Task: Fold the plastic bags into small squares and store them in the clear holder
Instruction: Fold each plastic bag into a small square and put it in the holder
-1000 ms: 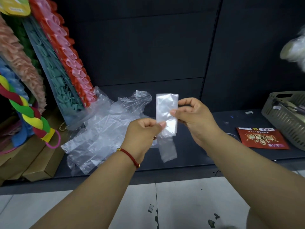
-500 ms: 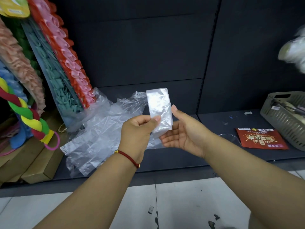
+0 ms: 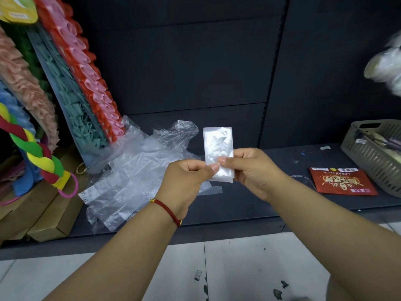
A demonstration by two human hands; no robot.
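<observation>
The folded plastic bag [image 3: 218, 154] stands upright between my hands, above the dark shelf [image 3: 249, 198]; my left hand [image 3: 186, 179] and right hand [image 3: 251, 170] both pinch its lower half. Loose clear bags [image 3: 130, 181] lie just left of my left hand.

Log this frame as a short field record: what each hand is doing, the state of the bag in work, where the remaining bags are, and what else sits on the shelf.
left hand: pinches the folded bag's lower left edge
right hand: pinches it from the right
folded bag: upright narrow rectangle, held above the shelf, not yet square
unfolded bags: loose pile on the dark shelf, left of the hands
clear holder: not identifiable in view
right of hands: red packet lying flat; grey basket at frame edge
</observation>
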